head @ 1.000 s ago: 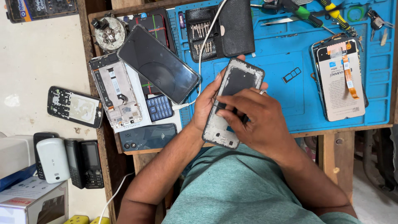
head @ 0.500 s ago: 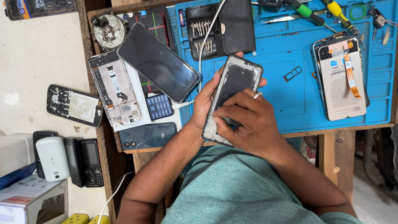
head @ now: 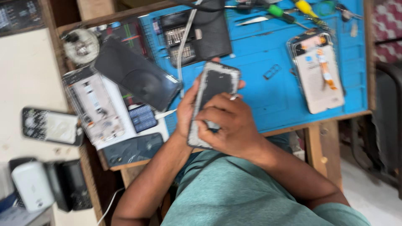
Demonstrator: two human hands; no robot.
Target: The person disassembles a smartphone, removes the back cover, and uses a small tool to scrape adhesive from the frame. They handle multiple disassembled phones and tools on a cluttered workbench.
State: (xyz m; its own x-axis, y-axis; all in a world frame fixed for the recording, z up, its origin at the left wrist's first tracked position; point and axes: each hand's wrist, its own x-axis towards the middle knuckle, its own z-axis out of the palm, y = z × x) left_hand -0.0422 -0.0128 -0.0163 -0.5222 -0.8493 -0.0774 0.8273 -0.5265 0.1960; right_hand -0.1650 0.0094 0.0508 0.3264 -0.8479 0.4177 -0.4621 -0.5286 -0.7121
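Head view: left hand cradles the phone, right hand pinches its lower edge; long axis points away over the blue mat, screen panel just left.

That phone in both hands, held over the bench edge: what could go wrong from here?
1. The phone is gripped by the left hand from behind while the right hand presses on its lower part; it hangs partly past the blue mat, so a slip could drop it into the lap.
2. The white cable runs close beside the left hand and could snag.
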